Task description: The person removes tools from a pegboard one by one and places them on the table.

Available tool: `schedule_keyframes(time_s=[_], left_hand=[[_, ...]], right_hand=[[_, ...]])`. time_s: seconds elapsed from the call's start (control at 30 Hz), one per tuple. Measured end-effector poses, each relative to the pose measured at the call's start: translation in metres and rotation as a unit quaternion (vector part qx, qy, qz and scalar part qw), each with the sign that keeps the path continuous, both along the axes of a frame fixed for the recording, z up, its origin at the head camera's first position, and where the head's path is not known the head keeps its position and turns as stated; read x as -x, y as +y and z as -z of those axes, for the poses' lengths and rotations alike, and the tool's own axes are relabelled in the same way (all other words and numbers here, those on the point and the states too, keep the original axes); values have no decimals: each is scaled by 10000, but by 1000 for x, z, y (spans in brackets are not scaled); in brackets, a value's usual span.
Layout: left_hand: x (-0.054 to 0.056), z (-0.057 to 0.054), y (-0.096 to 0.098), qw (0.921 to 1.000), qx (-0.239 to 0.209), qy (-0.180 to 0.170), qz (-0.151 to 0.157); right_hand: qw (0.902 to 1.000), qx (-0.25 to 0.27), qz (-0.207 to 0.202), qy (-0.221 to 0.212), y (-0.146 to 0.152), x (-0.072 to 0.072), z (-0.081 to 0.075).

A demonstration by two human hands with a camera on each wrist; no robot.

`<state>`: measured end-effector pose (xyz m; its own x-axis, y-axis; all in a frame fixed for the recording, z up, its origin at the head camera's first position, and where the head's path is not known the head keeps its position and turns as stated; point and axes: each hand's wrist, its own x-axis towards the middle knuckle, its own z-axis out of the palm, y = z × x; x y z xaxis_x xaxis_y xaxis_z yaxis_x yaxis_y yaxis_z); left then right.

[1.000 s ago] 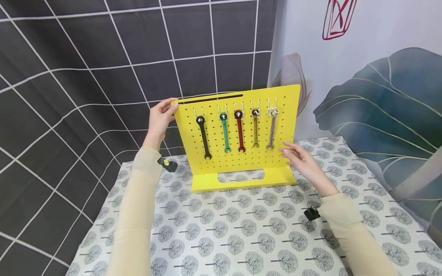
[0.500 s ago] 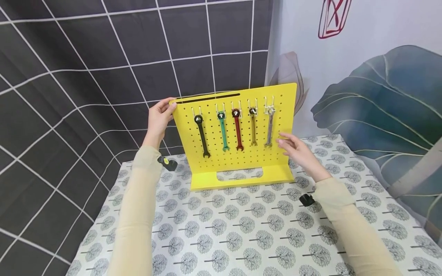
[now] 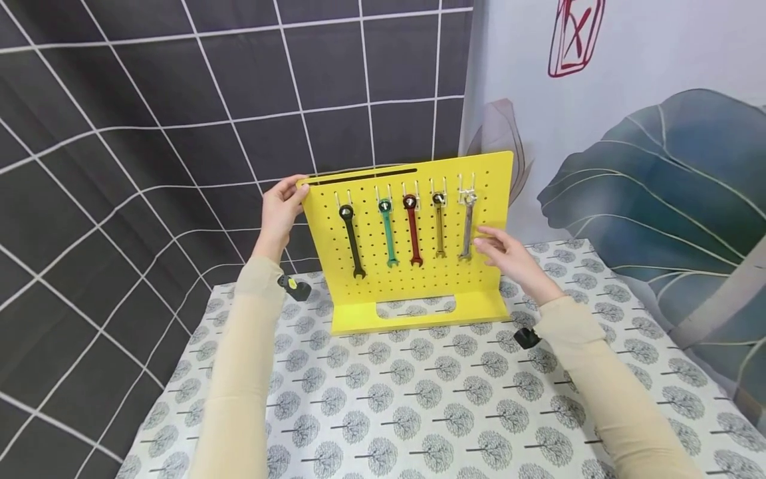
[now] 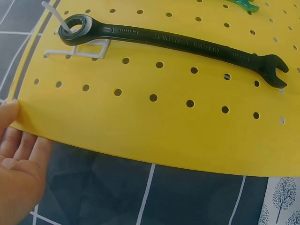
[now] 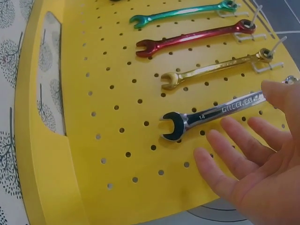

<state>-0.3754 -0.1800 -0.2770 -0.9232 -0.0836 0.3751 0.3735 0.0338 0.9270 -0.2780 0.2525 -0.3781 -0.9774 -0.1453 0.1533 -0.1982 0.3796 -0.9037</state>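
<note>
A yellow pegboard stands upright on the table, with a row of combination wrenches hanging from its wire hooks. From left to right they are a black wrench, a green wrench, a red wrench, a gold wrench and a silver wrench. My left hand pinches the board's upper left corner, thumb in front and fingers behind. Beside the silver wrench, my right hand holds nothing; in the right wrist view its fingers reach alongside the shank, loosely spread.
The table is covered by a white cloth printed with grey trees. Behind it hang a dark grid-patterned curtain on the left and a leaf-painted backdrop on the right. A black wrist camera sits on each sleeve.
My right hand has moved left and slightly up, from the board's right edge to beside the silver wrench. My left hand keeps its grip on the corner.
</note>
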Motion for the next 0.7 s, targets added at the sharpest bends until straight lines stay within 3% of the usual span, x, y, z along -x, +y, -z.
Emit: schedule_keyframes(time_s=[0.7], left_hand=[[-1,1,0,10000,29,-20,32]], right_hand=[[9998,187,89,-78,-3,21,-6]])
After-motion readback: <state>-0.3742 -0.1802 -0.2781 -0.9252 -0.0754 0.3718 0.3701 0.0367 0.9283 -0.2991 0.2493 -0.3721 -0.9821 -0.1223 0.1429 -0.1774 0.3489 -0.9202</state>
